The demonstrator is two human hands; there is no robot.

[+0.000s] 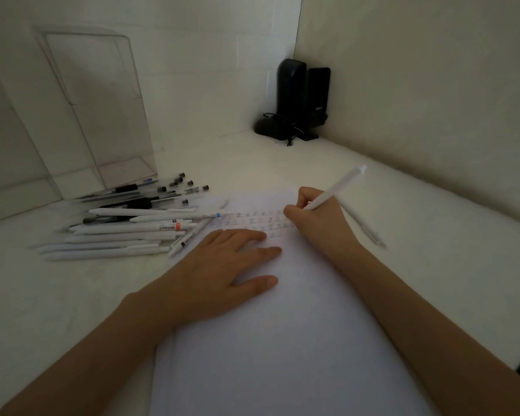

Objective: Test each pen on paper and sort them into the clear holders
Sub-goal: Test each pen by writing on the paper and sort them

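The right hand (309, 219) has its grip closed around a white pen (335, 187) to write a test mark; the left hand (222, 265), fingers flat and holding nothing, presses the paper (282, 340) so it stays in place.

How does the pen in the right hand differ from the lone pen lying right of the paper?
The held pen is tilted up over the paper; the lone pen lies flat on the table. The right hand grips the held pen; no hand grips the lone pen. Both look white.
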